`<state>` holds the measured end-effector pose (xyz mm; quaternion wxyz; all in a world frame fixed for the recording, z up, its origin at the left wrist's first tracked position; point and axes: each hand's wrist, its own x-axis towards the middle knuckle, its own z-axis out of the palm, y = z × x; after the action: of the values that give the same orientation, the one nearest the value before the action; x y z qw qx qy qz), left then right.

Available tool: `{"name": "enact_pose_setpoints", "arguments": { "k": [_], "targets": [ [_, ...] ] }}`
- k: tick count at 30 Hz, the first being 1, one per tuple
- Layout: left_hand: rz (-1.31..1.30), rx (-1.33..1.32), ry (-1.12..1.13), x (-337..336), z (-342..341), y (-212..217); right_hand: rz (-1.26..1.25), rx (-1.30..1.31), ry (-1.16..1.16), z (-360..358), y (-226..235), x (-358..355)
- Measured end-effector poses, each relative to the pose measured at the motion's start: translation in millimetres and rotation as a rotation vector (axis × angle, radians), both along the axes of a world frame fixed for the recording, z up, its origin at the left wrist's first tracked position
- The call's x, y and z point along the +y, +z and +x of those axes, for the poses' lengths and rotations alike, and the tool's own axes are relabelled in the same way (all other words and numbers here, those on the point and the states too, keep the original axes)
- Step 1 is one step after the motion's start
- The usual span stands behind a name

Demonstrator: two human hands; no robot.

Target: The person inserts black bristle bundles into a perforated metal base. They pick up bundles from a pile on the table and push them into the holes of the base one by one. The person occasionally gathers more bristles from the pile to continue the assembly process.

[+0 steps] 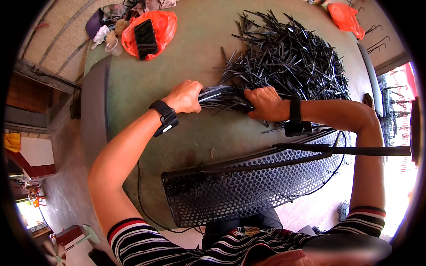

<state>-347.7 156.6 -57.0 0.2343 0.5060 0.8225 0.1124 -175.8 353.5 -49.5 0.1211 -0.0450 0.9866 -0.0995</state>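
Observation:
My left hand [185, 95] is closed around one end of a bundle of thin black strips [222, 96], level above the green table [186, 146]. My right hand [267, 104] closes on the bundle's other end, thumb toward my left hand. The strips run between both fists, some loose ends fanning out below. Just beyond my right hand lies a large heap of similar black strips [293, 57], shiny and tangled in all directions. What the strips are made of, I cannot tell for sure. Each wrist wears a black band.
A long black perforated panel [248, 177] lies along the near table edge, with a black bar [355, 150] and a cable across it. A black phone [146, 39] rests on a red plastic bag [166, 29] at the far left. Another red bag [344, 18] sits far right.

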Motion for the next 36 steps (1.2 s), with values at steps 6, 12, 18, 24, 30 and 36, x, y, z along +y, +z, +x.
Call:
{"name": "enact_pose_setpoints", "arguments": {
  "k": [6,12,18,24,30,36],
  "targets": [
    [-0.023,0.007,0.072,-18,-22,1,-0.034,0.016,0.039,-5,5,11],
    [-0.06,-0.028,0.126,-17,-46,0,0.046,-0.089,0.092,-12,2,17],
    [-0.042,0.026,0.092,-14,-43,-4,0.062,-0.029,0.177,-9,-4,9],
    [0.069,0.053,0.147,-24,-40,-9,0.065,-0.041,0.172,-12,0,12],
    [0.033,-0.024,0.125,-27,-52,-11,-0.202,0.103,0.075,-9,26,32],
    [0.099,-0.038,-0.075,17,-20,-18,-0.307,0.235,0.377,-15,49,27]
  ]
}}
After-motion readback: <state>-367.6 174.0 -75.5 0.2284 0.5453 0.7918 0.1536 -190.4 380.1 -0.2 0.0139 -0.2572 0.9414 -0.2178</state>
